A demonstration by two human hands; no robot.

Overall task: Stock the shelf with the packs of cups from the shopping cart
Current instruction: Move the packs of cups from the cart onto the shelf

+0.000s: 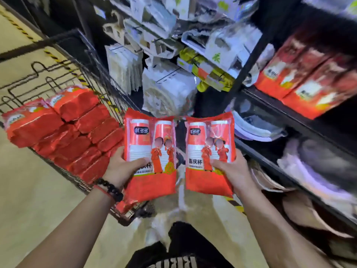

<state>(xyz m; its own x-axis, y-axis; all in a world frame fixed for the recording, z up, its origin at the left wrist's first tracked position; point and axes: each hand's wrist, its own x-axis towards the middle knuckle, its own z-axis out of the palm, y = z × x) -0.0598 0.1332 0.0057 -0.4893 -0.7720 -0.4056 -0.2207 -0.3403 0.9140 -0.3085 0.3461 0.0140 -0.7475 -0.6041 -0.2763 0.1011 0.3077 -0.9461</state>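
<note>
I hold two red packs of cups upright side by side at the centre of the head view. My left hand (120,168) grips the left pack (149,151) by its lower left edge. My right hand (232,170) grips the right pack (209,151) by its lower right edge. To the left, the black wire shopping cart (58,74) carries several more red packs (63,130) stacked in rows. On the right, a black shelf (301,120) bears several red packs (301,84) of the same kind.
Shelves ahead hold white and yellow-green packaged goods (170,84). Lower shelves at right hold clear lidded containers (258,124) and pale plates (318,167). A black upright post (243,66) divides the shelving. The floor is beige, with yellow-black tape (56,57) behind the cart.
</note>
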